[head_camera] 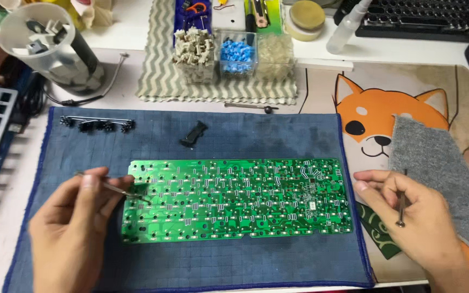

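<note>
Item: green circuit board [237, 198] on blue mat [191, 130].
Your left hand [69, 228] pinches tweezers [112, 188] at the board's left edge; your right hand [408, 217], wrist cut off, grips a thin metal tool [402, 209].

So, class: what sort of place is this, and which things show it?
Probably a hobby bench for keyboard building: a bare green circuit board on a blue mat, clear tubs of small switch parts, and a keyboard at the back.

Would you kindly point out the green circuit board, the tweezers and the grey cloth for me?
circuit board [234, 198]: head view, middle of its green face.
tweezers [116, 189]: head view, shaft beside the left hand's fingers.
grey cloth [441, 173]: head view, centre of the fabric.
</note>
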